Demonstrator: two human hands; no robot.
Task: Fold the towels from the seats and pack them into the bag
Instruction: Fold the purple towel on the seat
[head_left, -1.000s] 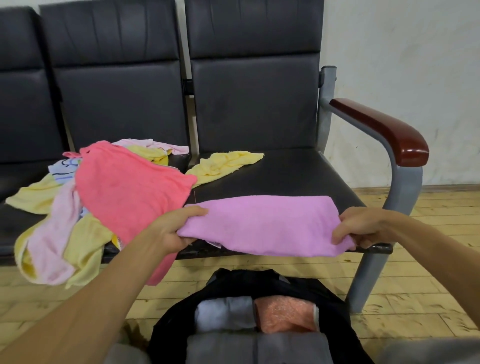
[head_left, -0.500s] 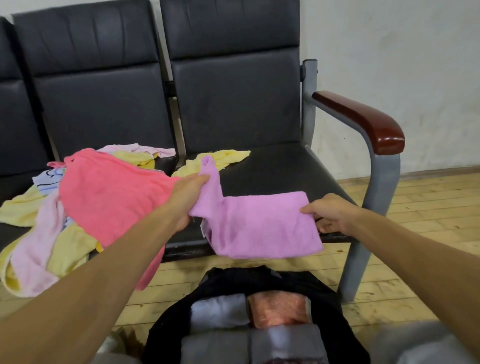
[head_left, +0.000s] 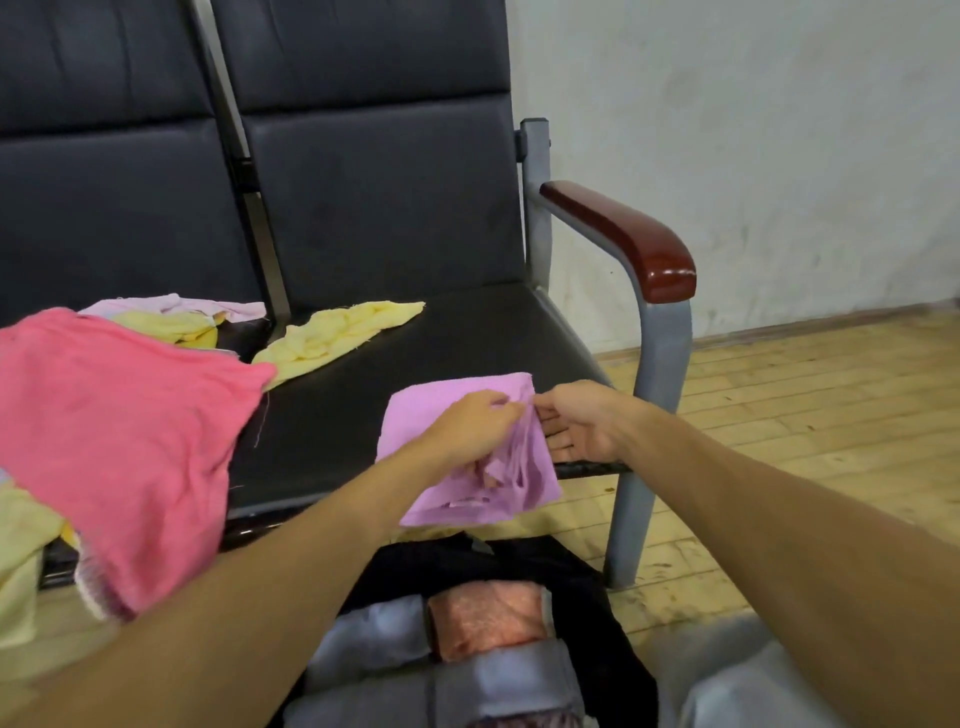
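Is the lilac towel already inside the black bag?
No: the lilac towel lies at the front edge of the black seat, held by the left hand and the right hand, outside the black bag.

A folded lilac towel (head_left: 457, 387) is overhanging the right seat's (head_left: 441, 338) front edge. A coral towel (head_left: 119, 426) is hanging down at left. Below, the black bag (head_left: 597, 597) is sitting open, holding folded towels (head_left: 488, 618).

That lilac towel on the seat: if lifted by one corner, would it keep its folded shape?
Probably not: the lilac towel sags limply over the seat edge. Likely light: a pinch by the left hand bunches its layers.
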